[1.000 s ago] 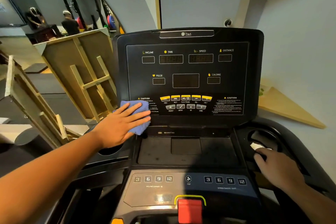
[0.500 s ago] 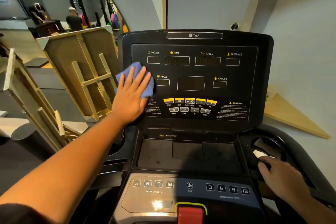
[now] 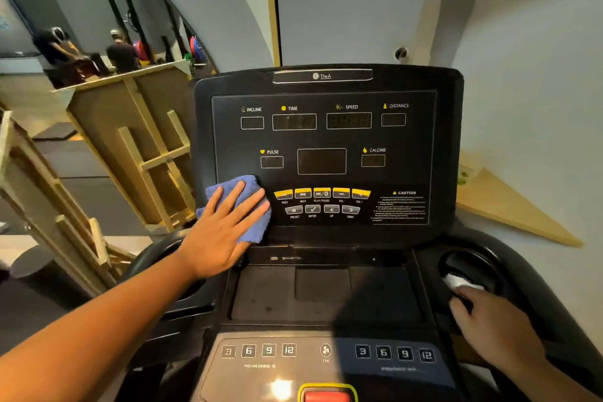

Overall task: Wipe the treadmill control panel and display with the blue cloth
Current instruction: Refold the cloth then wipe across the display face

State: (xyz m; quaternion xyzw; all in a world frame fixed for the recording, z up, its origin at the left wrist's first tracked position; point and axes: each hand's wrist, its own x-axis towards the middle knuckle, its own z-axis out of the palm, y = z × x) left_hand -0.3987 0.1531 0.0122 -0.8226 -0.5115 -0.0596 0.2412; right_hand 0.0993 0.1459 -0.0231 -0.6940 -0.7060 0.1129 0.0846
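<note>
The left hand [image 3: 225, 235] lies flat, fingers straight and spread, pressing the cloth [image 3: 243, 206] against the lower left corner of the panel [image 3: 408, 173], just left of the yellow buttons [image 3: 321, 193]. The right hand [image 3: 489, 330] rests at the cup holder [image 3: 470, 266], fingers curled over something white; what that is I cannot tell. The wiping looks to be in its early part: the next pass calls for sweeping rightward over the buttons and up across the display [image 3: 321, 160].
</note>
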